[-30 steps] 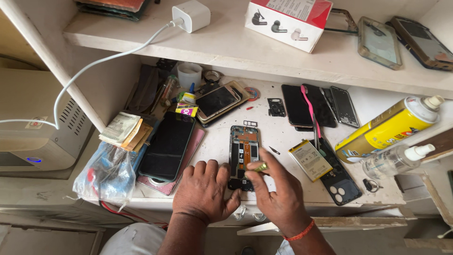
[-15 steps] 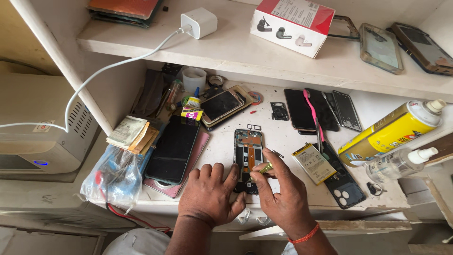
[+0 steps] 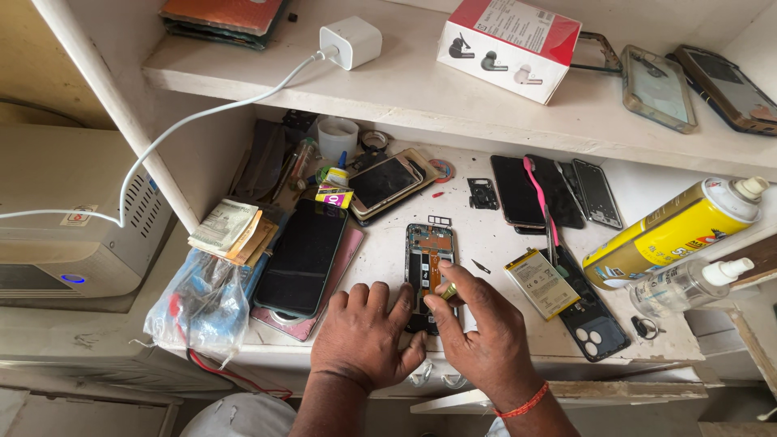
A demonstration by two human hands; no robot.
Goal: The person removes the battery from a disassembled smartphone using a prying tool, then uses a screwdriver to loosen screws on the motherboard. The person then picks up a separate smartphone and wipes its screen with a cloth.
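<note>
An opened phone with its back cover off lies on the white bench, its green circuit board and orange flex showing. My left hand rests flat beside its lower left edge, fingers spread, steadying it. My right hand pinches a small yellow-tipped tool whose tip touches the phone's middle. A loose battery lies just right of my right hand.
A large black phone lies to the left, beside a plastic bag and folded papers. A yellow spray can and a clear bottle stand right. Several phones and a pink tool lie behind. A shelf holds a white charger and a red-and-white box.
The view has shifted slightly. My hands stay on the opened phone, and the right hand's tool has moved a little over the board.
</note>
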